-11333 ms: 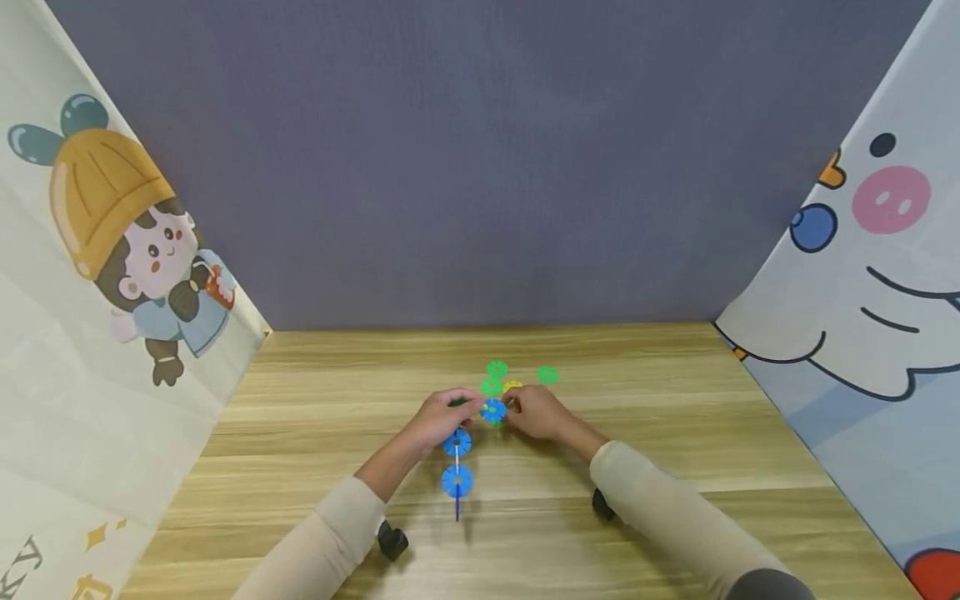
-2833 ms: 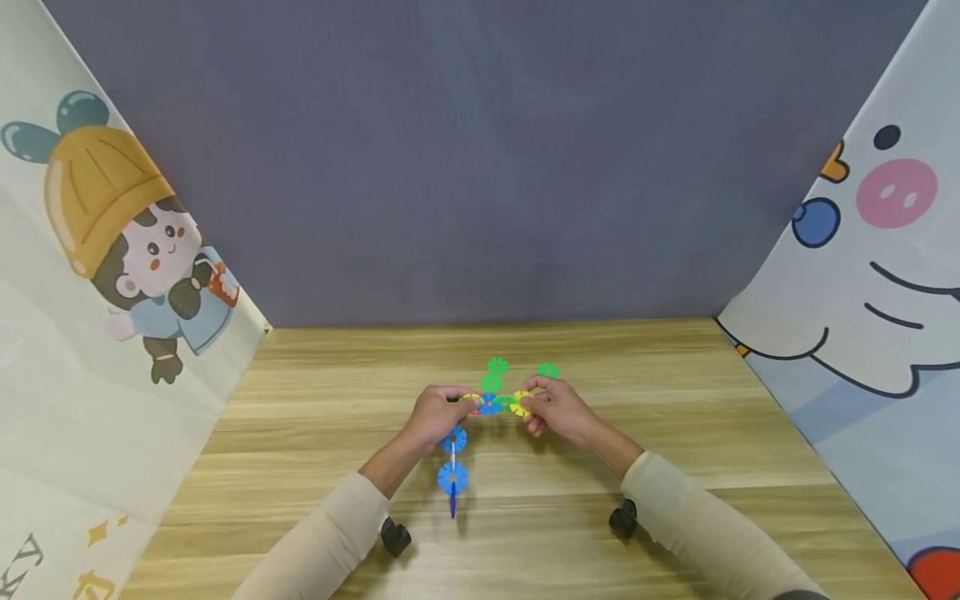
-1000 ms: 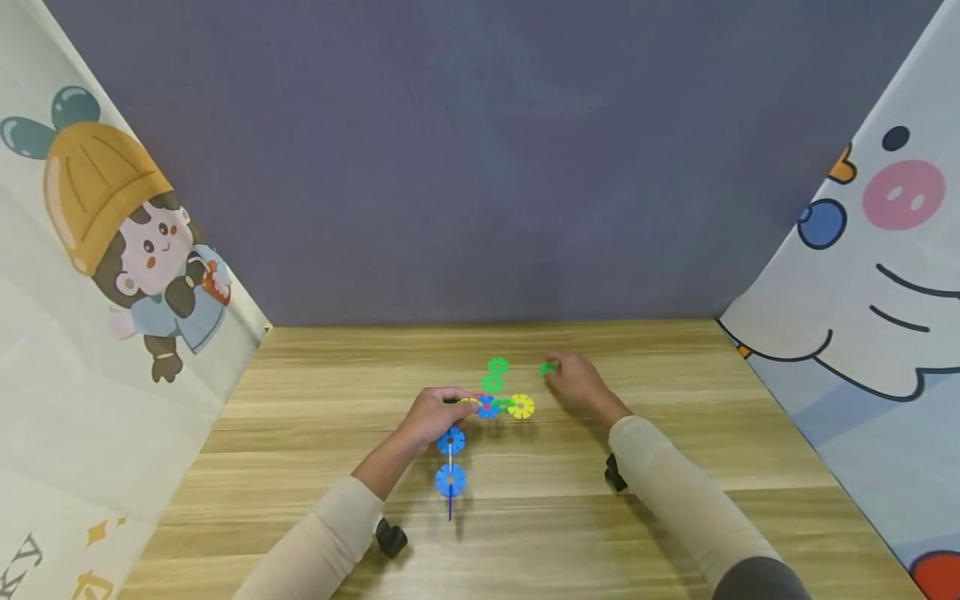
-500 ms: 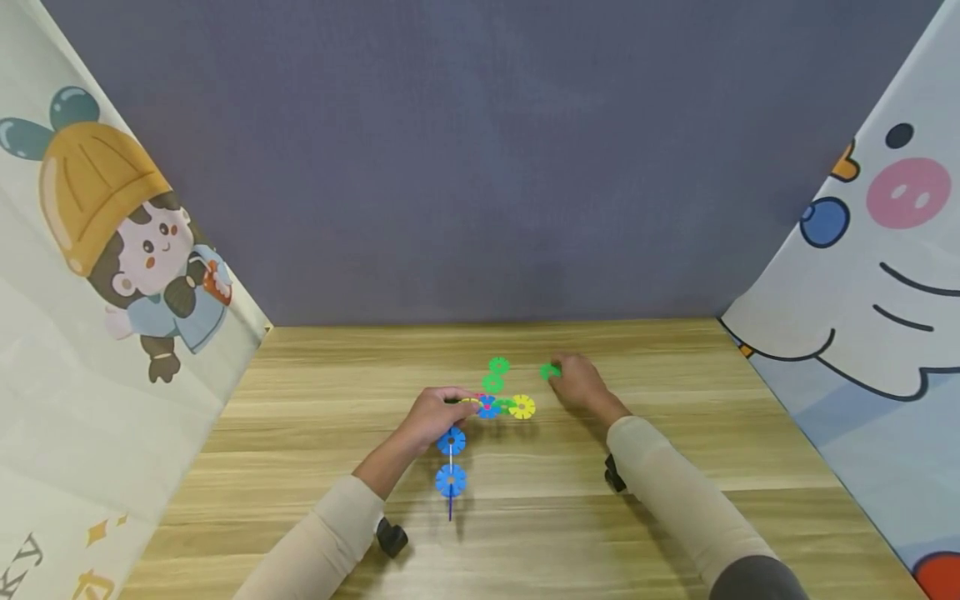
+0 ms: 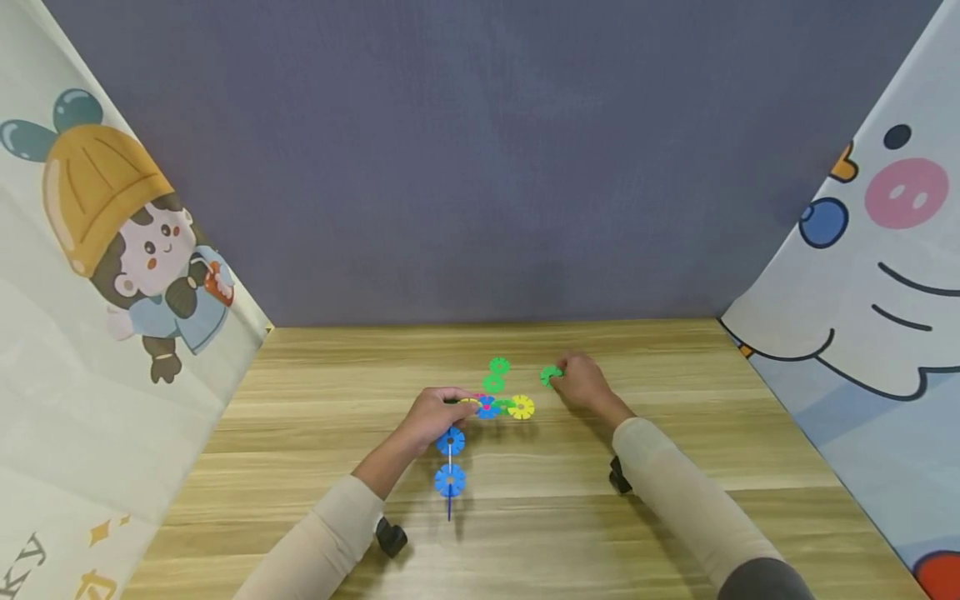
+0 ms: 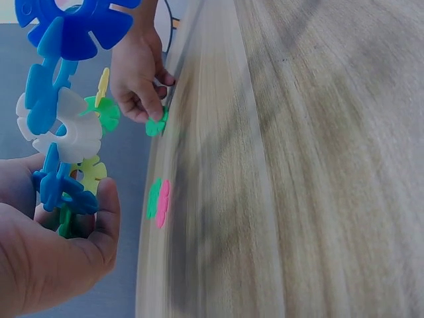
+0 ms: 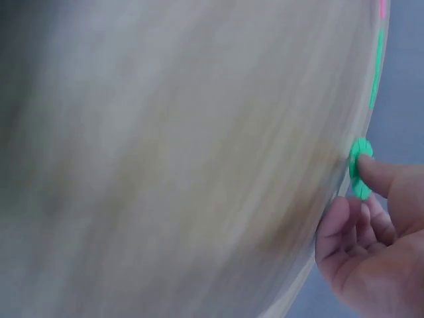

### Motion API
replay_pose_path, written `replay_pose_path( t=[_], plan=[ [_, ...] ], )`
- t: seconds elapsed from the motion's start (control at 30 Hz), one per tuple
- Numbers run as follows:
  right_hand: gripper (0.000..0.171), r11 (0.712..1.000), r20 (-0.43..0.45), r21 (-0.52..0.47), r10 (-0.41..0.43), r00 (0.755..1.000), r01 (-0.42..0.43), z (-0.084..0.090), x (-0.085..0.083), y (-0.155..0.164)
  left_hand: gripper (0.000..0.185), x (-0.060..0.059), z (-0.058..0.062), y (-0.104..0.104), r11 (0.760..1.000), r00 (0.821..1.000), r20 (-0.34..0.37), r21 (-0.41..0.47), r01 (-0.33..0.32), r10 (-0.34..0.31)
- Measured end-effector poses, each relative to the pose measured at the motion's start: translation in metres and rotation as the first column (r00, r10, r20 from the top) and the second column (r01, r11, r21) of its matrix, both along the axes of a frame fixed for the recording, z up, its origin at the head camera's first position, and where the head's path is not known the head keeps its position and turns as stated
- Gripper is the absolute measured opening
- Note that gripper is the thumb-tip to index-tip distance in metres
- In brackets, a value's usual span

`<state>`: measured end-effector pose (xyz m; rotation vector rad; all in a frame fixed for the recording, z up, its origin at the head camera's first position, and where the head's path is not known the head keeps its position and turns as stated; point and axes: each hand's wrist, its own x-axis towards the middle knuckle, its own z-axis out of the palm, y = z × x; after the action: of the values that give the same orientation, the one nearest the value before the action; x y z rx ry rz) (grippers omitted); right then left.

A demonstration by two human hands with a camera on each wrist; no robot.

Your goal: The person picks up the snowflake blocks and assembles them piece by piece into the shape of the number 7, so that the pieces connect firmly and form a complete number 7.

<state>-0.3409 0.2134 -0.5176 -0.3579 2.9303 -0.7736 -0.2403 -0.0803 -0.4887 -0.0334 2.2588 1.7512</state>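
My right hand [image 5: 583, 385] pinches the loose green disc [image 5: 550, 376] at the desk's [image 5: 675, 400] middle, right of centre, while my left hand [image 5: 431, 417] grips the snowflake chain [image 5: 486, 407]; the thin disc could slip from my fingers [image 7: 381, 173].
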Motion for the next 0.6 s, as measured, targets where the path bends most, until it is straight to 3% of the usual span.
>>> replay_pose_path(
  t=[0.1, 0.3, 0.6],
  plan=[
    [0.02, 0.999, -0.036, -0.02, 0.029, 0.999, -0.03, 0.0, 0.002, 0.003, 0.025, 0.0, -0.001, -0.001, 1.0, 1.0, 0.001, 0.001, 0.006, -0.006],
    [0.018, 0.986, -0.09, -0.085, 0.135, 0.987, -0.142, 0.0, 0.013, 0.011, 0.025, 0.002, 0.001, -0.002, 1.0, 1.0, 0.014, 0.001, 0.008, -0.008],
    [0.01, 0.951, 0.015, -0.185, 0.255, 0.967, -0.248, 0.007, 0.035, 0.013, 0.027, 0.002, 0.001, -0.004, 1.0, 1.0, 0.007, 0.007, 0.001, -0.001]
  ],
)
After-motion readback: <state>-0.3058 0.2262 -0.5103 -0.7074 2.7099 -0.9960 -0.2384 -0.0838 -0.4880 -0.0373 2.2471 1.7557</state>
